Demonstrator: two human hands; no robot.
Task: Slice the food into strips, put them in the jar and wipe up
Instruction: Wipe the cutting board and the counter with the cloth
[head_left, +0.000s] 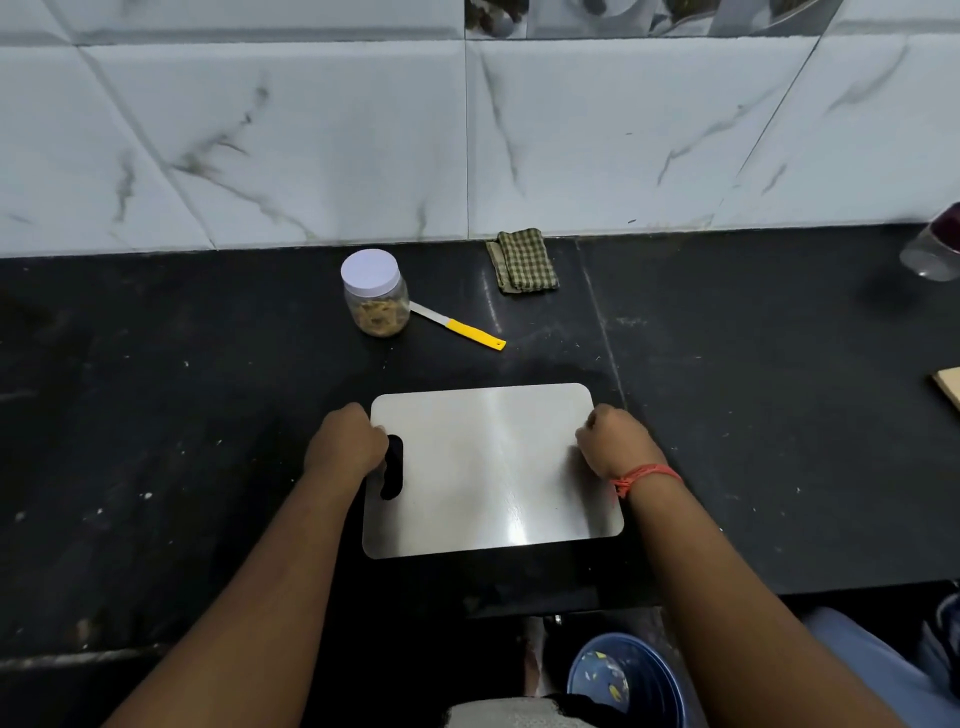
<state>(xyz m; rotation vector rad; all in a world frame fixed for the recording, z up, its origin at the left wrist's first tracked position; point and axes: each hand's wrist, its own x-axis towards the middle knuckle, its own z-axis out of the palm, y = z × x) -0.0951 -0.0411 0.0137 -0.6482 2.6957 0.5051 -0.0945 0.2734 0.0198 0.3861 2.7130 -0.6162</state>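
Observation:
A bare steel cutting board (488, 467) lies on the black counter in front of me. My left hand (345, 441) grips its left edge at the handle slot. My right hand (613, 441) grips its right edge, fingers curled; an orange thread circles that wrist. Behind the board stands a clear jar (374, 293) with a white lid, closed, holding yellowish food strips. A knife with a yellow handle (457, 326) lies just right of the jar, blade toward it. A folded checked cloth (522, 262) rests by the wall.
The tiled wall rises behind the black counter (208, 389). A clear bottle (935, 249) stands at the far right edge, and a wooden corner (948, 387) shows below it. A blue bucket (623, 680) sits on the floor under the counter's front edge.

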